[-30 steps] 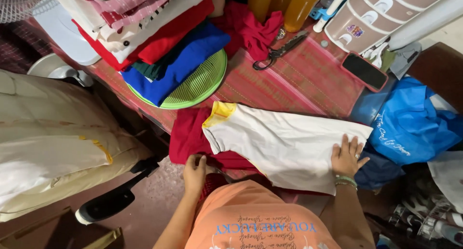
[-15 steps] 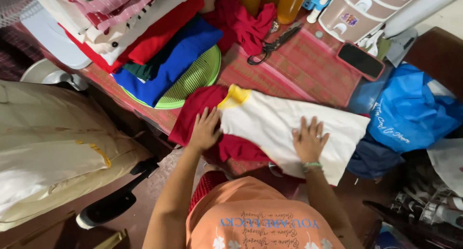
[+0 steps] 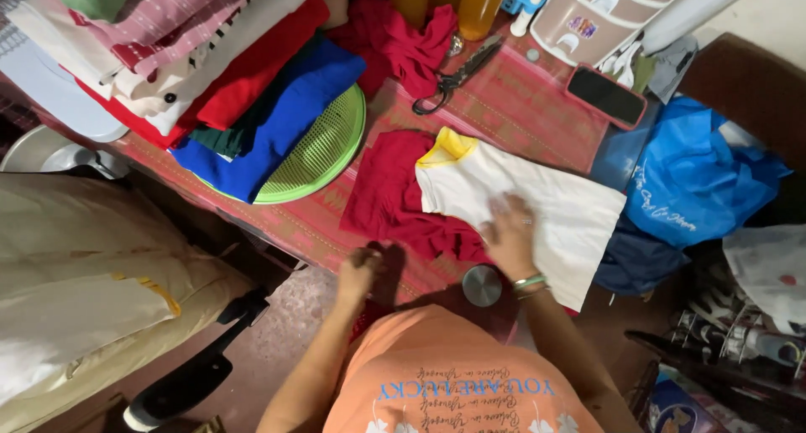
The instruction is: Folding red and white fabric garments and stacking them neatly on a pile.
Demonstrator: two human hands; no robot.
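Note:
A white shirt with a yellow collar (image 3: 537, 202) lies flat over a red garment (image 3: 390, 194) on the red striped tablecloth (image 3: 520, 106). My right hand (image 3: 510, 236), blurred by motion, presses flat on the white shirt near its lower edge, fingers apart. My left hand (image 3: 363, 269) is at the table's near edge, fingers closed on the hem of the red garment. A small round metal object (image 3: 482, 284) sits just under my right wrist.
A stack of folded clothes (image 3: 210, 72) rests on a green mesh tray (image 3: 323, 148) at the left. Scissors (image 3: 453, 76), a crumpled red cloth (image 3: 395, 39), a phone (image 3: 606, 95), bottles and a plastic drawer unit (image 3: 596, 13) stand behind. A blue bag (image 3: 688, 181) sits right.
My left hand has pulled back from the red garment's top to the table's near edge. My right hand slid left across the white shirt. The view shifted slightly.

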